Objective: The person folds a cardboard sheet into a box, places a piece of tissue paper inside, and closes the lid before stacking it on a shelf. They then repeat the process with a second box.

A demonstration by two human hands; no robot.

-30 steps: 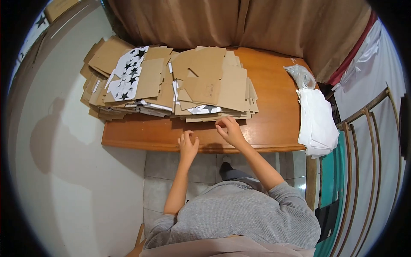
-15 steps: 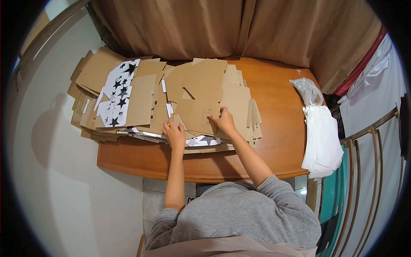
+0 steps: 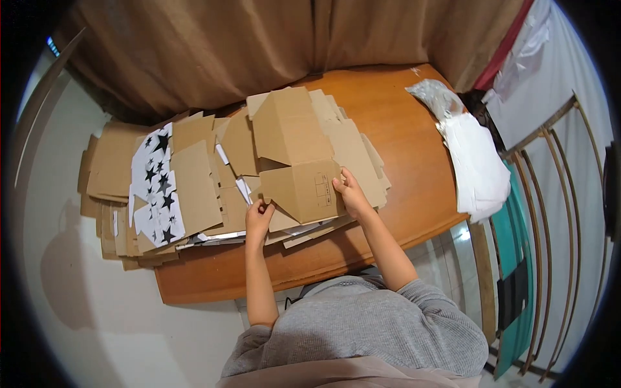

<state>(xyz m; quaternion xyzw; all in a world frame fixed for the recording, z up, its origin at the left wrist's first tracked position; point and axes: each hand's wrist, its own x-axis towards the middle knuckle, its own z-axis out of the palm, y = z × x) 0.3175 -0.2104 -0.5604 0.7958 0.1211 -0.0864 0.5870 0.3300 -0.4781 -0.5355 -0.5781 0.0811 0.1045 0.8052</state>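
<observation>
The cardboard sheet is pinched at seven o'clock by the left hand; at four, by the right hand. Star-printed card is seen at nine.

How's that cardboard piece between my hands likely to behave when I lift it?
The cardboard piece is probably light, since it looks thin and flat. Its panels seem fairly stiff, but it may fold along the crease lines between them.
</observation>
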